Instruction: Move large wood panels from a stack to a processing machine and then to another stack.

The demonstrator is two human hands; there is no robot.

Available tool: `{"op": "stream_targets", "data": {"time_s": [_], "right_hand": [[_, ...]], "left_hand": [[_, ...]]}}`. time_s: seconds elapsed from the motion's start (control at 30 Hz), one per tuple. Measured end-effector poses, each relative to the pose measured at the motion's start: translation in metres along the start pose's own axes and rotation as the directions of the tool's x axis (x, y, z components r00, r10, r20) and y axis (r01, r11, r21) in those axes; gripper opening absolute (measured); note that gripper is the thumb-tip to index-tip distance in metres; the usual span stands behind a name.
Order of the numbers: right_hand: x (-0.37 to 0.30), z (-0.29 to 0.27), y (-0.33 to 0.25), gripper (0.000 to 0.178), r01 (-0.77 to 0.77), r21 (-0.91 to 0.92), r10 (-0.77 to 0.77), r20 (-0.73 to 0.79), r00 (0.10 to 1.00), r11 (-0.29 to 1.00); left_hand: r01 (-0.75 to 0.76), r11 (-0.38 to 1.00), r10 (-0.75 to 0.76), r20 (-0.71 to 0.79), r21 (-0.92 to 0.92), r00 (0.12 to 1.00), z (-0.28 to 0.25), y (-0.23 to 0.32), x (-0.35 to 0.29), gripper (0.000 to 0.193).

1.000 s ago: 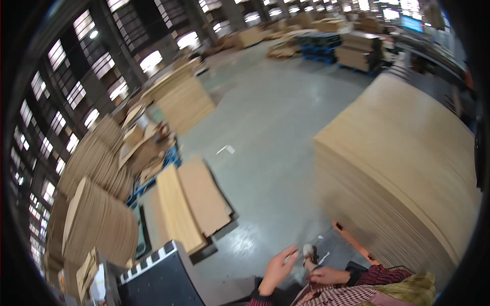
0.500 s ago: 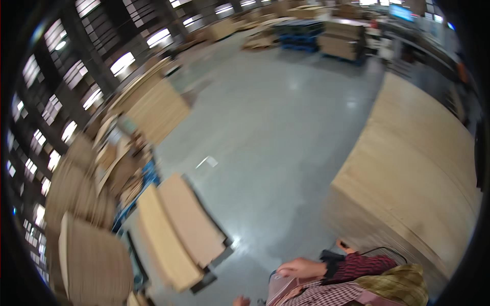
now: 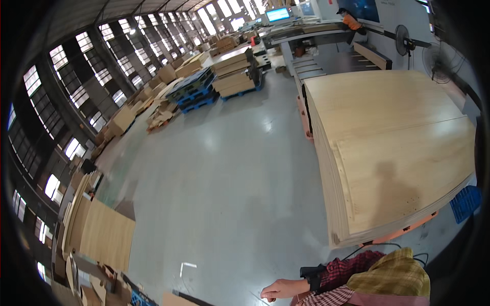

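My right hand (image 3: 278, 289) reaches in from the lower right across the front of my body, a dark band on its wrist and a red and black checked sleeve (image 3: 352, 268) behind it. Its fingers are curled in, and nothing shows in them. It hangs over the grey floor, apart from everything around it. Nearest to it stands a tall stack of pale plywood sheets (image 3: 403, 148), its near corner beyond the sleeve. A dark cable (image 3: 377, 246) loops beside the sleeve. My left hand is out of the picture.
Orange pallet edges (image 3: 403, 229) show under the plywood; a blue plastic pallet (image 3: 465, 204) lies at right. Leaning boards (image 3: 107, 232) stand at left. Farther off are blue pallets with stacks (image 3: 196, 89), a machine bed (image 3: 337, 61), a fan (image 3: 402, 40) and a person in orange (image 3: 352, 21).
My view has swung up and to the right. The board stacks at left have slid down toward the lower edge, and fingertips at the bottom have gone from view.
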State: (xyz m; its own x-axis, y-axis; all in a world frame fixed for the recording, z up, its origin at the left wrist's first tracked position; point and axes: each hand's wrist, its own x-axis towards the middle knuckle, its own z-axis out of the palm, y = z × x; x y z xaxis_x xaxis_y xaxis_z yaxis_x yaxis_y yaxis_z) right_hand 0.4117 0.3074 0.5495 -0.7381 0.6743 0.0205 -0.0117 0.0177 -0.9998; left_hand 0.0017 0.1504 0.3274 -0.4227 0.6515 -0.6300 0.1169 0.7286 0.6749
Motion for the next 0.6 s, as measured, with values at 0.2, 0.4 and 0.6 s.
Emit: {"op": "stream_targets", "data": {"time_s": [0.2,0.4,0.6], "right_hand": [[0.067,-0.049,-0.005,0.024,-0.007,0.041,0.017,-0.253,0.967,0.999],[0.121,-0.149,0.008,0.028,-0.07,0.132,0.121,-0.433,0.893,0.989],[0.17,-0.27,0.012,0.033,0.054,0.213,0.098,-0.642,0.76,0.976]], "left_hand": [[-0.337,0.919,0.382,0.251,-0.206,0.889,0.076,0.327,0.102,0.041],[-0.45,0.849,0.52,0.582,-0.275,0.625,0.209,0.468,0.162,0.042],[-0.288,0.947,0.109,0.701,0.142,0.705,0.271,0.478,0.256,0.043]]}}
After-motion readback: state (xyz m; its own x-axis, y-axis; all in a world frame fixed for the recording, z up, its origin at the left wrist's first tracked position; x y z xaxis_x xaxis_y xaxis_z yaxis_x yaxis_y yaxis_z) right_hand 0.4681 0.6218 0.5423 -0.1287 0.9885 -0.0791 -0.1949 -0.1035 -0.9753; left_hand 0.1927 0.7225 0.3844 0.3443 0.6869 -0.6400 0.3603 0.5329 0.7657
